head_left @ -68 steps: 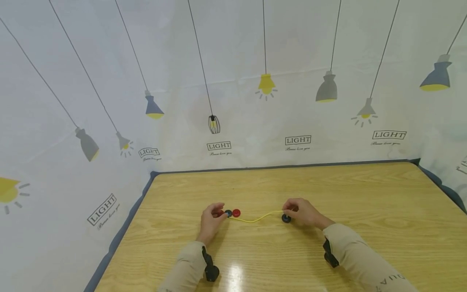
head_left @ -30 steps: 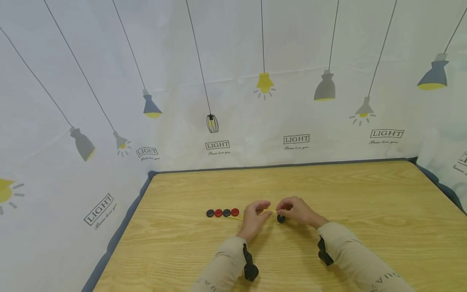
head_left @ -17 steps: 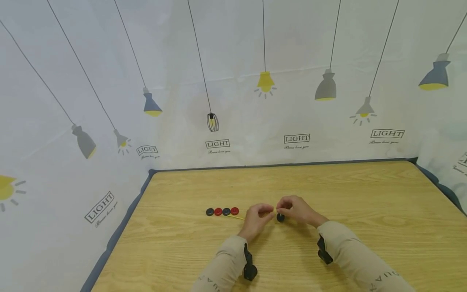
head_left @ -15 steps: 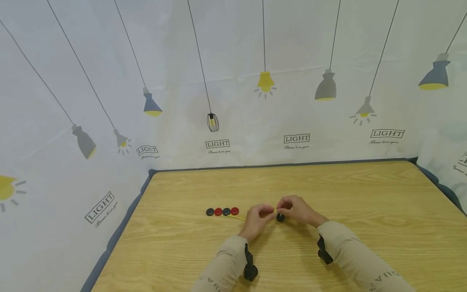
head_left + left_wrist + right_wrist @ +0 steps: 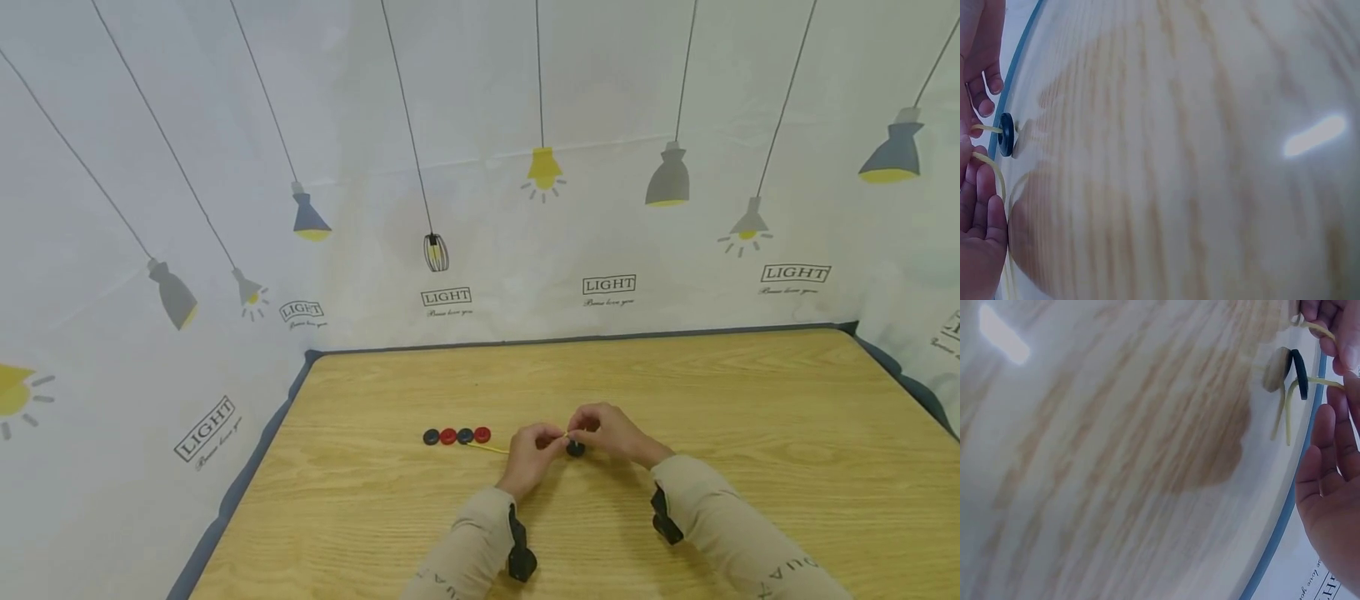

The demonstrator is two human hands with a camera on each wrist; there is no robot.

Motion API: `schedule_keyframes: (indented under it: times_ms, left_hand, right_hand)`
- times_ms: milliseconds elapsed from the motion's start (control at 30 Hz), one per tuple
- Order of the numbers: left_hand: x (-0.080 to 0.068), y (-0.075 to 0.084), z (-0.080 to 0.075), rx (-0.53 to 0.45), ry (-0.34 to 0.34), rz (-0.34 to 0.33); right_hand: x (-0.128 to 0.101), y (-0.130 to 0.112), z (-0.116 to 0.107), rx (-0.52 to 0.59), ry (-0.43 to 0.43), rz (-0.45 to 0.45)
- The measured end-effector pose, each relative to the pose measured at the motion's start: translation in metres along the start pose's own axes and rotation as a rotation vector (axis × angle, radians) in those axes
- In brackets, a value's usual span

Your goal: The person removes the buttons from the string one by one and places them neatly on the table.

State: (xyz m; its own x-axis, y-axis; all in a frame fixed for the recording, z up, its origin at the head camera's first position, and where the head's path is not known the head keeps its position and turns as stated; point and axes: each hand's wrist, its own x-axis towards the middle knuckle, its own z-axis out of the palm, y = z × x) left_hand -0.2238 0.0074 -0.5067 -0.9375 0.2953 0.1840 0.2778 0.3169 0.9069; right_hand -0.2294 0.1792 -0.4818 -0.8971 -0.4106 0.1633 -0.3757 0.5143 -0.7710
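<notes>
A yellow cord [image 5: 486,447] runs from the row of buttons to my left hand [image 5: 528,457], whose thumb and fingers pinch it. Fingertip to fingertip with it, my right hand [image 5: 611,432] pinches the cord by a dark button [image 5: 575,449]. In the right wrist view the cord passes through this button [image 5: 1300,375], and a tail hangs from its far side. The button stands on edge, just off the table or touching it. To the left lie a dark button [image 5: 431,437], a red button [image 5: 447,436], another dark button [image 5: 465,436] and another red button [image 5: 482,434].
The wooden table [image 5: 712,400] has a dark blue edging along its back and sides. Behind it hangs a white cloth [image 5: 495,217] printed with lamps. Black wrist cameras [image 5: 521,562] sit at both sleeves, and light glares on the tabletop in the wrist views.
My left hand has left the row of buttons and moved right along the cord to meet the right hand. In the last half second it has edged slightly further right. The row stays put.
</notes>
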Motion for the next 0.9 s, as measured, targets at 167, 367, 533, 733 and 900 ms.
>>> schedule_keyframes:
  times_ms: [167, 367, 533, 733, 900]
  left_hand:
    - [0.001, -0.002, 0.000, 0.003, 0.007, -0.004]
    - [0.000, -0.002, -0.001, 0.005, 0.008, -0.017]
    - [0.000, -0.002, -0.002, -0.005, 0.012, -0.016]
    - [0.002, -0.006, -0.003, -0.016, 0.032, -0.013]
    - [0.001, -0.006, -0.005, -0.022, 0.027, -0.016]
  right_hand:
    - [0.000, 0.000, 0.000, -0.002, -0.008, 0.005]
    - [0.000, 0.000, -0.002, -0.019, 0.012, 0.009]
    - [-0.001, 0.005, -0.005, -0.031, 0.025, 0.028]
    - [-0.001, 0.010, -0.006, -0.033, 0.002, 0.046]
    - [0.002, 0.015, -0.005, -0.025, -0.025, 0.058]
